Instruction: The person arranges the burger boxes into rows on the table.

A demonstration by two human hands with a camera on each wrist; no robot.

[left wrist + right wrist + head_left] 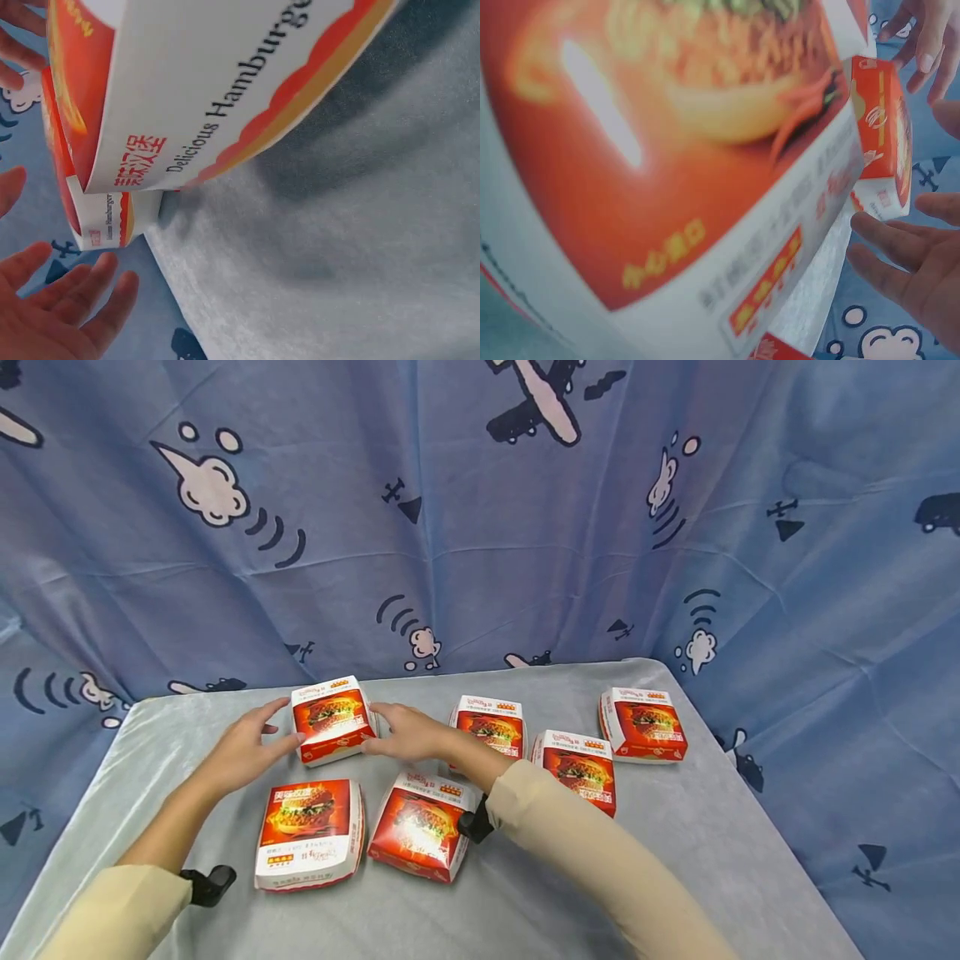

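Note:
A red and white hamburger box (pixel 332 720) sits at the back left of the table, between my two hands. On its left side, my left hand (pixel 243 745) has spread, relaxed fingers, with the thumb at the box's front left edge. My right hand (pixel 405 732) is at its right side, fingertips close to the side wall. In the left wrist view, the left hand's fingers (pixel 82 300) are straight and apart. The right wrist view shows the right hand's fingers (pixel 900 251) loosely extended beside the far box (pixel 885 135).
Several like boxes lie around: one at front left (pixel 307 835), one in the middle (pixel 422 827) under my right forearm, one behind the forearm (pixel 491 724), one right of it (pixel 581 768), and one at far right (pixel 645 725). A blue patterned curtain (pixel 480 568) hangs behind the grey-covered table (pixel 712 843).

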